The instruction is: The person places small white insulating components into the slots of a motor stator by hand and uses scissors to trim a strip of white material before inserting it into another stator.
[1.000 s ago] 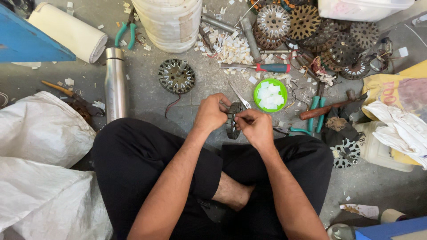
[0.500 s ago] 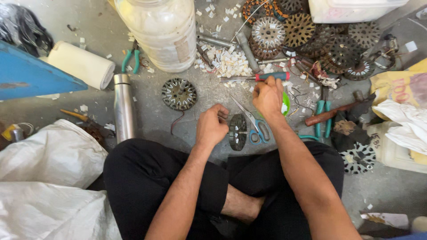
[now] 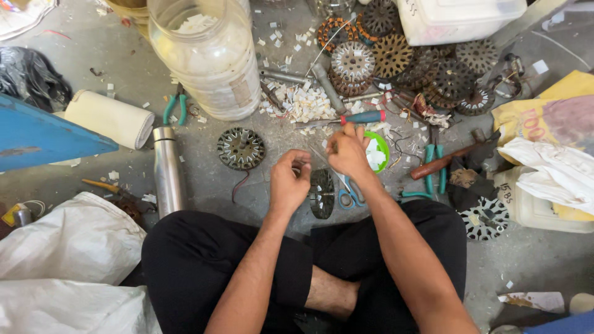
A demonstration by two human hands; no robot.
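Observation:
I sit cross-legged on a grey floor. My left hand [image 3: 291,180] is closed on the upper left edge of a dark round stator ring [image 3: 322,195], which stands on edge in front of my legs. My right hand [image 3: 348,151] hovers over a green lid [image 3: 383,147] that holds small white paper slips. Its fingertips are pinched together near a screwdriver [image 3: 362,117] with a teal and red handle. Whether they hold a slip is too small to tell. Blue-handled scissors [image 3: 350,198] lie under my right wrist.
A big clear plastic jar [image 3: 210,62] of white slips stands ahead, with loose slips [image 3: 300,102] beside it. A second stator [image 3: 241,148] and a steel flask [image 3: 168,173] lie left. Stacked stators [image 3: 396,55], green pliers [image 3: 433,170] and a hammer [image 3: 442,159] crowd the right. White sacks [image 3: 62,247] sit lower left.
A second ago both hands held the stator ring. My right hand then let go and reached forward to the green lid, where it still is; the left hand keeps the ring.

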